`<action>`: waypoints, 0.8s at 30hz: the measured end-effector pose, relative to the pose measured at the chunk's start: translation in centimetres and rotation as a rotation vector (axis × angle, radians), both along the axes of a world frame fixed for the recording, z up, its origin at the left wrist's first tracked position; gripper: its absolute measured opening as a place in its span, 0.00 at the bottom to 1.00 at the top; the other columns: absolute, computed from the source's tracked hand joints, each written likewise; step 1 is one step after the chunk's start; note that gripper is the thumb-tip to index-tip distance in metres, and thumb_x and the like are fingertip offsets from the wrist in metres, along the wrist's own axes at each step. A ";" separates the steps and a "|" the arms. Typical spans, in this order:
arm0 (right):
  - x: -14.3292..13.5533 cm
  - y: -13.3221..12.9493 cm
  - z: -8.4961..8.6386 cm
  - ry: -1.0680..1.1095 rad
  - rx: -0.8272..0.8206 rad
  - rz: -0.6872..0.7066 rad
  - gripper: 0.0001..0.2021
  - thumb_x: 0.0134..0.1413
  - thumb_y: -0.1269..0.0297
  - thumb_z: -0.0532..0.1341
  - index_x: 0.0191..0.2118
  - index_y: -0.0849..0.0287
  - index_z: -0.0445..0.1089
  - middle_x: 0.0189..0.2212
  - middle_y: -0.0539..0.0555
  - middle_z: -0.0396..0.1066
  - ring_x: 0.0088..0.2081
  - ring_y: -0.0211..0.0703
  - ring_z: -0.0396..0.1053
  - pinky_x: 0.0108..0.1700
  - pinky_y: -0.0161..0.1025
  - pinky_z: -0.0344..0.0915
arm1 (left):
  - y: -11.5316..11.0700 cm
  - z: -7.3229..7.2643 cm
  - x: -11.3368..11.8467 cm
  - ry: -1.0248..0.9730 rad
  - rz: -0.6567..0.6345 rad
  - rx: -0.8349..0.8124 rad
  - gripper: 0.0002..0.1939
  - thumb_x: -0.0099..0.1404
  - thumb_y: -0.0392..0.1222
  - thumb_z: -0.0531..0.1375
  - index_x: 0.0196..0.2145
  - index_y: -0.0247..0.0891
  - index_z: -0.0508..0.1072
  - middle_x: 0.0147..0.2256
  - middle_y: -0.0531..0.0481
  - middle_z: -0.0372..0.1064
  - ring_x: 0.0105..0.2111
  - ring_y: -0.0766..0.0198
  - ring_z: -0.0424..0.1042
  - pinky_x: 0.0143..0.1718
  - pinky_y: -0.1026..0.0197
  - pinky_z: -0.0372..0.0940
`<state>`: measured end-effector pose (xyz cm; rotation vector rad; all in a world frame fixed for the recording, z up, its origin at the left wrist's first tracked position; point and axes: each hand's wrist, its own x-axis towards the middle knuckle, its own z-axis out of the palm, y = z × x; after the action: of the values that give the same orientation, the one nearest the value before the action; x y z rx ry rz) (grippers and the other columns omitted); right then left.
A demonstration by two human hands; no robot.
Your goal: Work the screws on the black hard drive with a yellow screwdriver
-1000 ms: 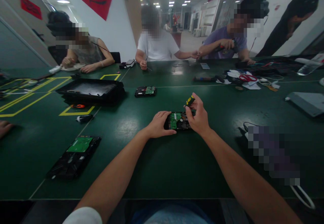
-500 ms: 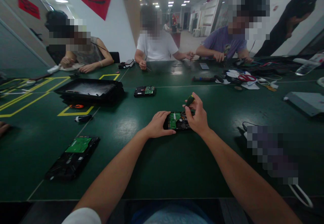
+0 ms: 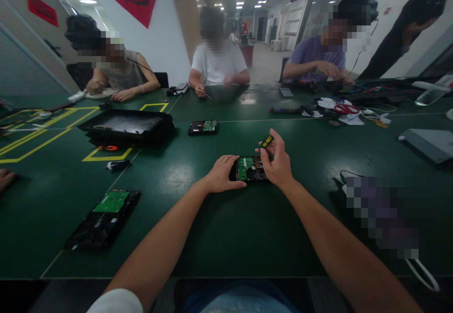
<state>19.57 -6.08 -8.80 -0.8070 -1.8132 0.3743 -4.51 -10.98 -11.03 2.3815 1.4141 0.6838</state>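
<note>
A black hard drive with a green circuit board (image 3: pixel 245 167) lies flat on the green table in front of me. My left hand (image 3: pixel 223 175) grips its left end, thumb along the near edge and fingers over the far edge. Above the drive's right part, my right hand (image 3: pixel 278 162) pinches a screwdriver (image 3: pixel 267 142) by its dark green and yellow handle. The handle is tilted; its shaft and tip are hidden behind the fingers. Another hard drive (image 3: pixel 104 221) with a green board rests to the left, and a smaller-looking one (image 3: pixel 203 127) sits farther back.
Stacked black trays (image 3: pixel 127 127) stand at the left, near a black-and-white object (image 3: pixel 118 165). A grey box (image 3: pixel 429 144) is at the right, with a blurred-out item (image 3: pixel 384 218) nearer me. Several people sit across the table, near cables and papers (image 3: pixel 348 110).
The screwdriver handle has turned in my right hand, now showing its yellow marks. My left hand stays on the drive. Across the table, the person in purple has shifted their hands.
</note>
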 end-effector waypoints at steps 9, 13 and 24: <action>0.1 0.3 -0.4 0.004 0.042 -0.050 0.32 0.65 0.57 0.63 0.70 0.45 0.52 0.60 0.59 0.69 0.43 0.49 0.78 0.48 0.53 0.79 | 0.0 0.1 0.0 0.019 -0.001 0.000 0.55 0.54 0.71 0.67 0.69 0.37 0.58 0.63 0.34 0.61 0.64 0.41 0.60 0.67 0.38 0.55; 0.1 0.0 -0.1 0.006 0.004 -0.008 0.31 0.69 0.59 0.58 0.72 0.46 0.47 0.58 0.59 0.70 0.44 0.48 0.79 0.49 0.52 0.78 | 0.0 0.1 0.0 0.018 0.001 -0.010 0.54 0.54 0.70 0.67 0.69 0.38 0.58 0.64 0.34 0.61 0.65 0.40 0.59 0.67 0.38 0.55; 0.3 0.1 -0.1 -0.012 0.043 -0.109 0.33 0.66 0.56 0.63 0.72 0.48 0.52 0.60 0.61 0.69 0.44 0.52 0.79 0.48 0.55 0.79 | 0.1 -0.1 0.0 0.028 -0.001 0.000 0.54 0.55 0.70 0.66 0.69 0.37 0.57 0.64 0.33 0.61 0.65 0.41 0.60 0.67 0.38 0.56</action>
<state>19.87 -6.02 -8.89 -0.8758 -1.7742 0.2591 -4.52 -10.91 -11.17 2.4002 1.4238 0.6525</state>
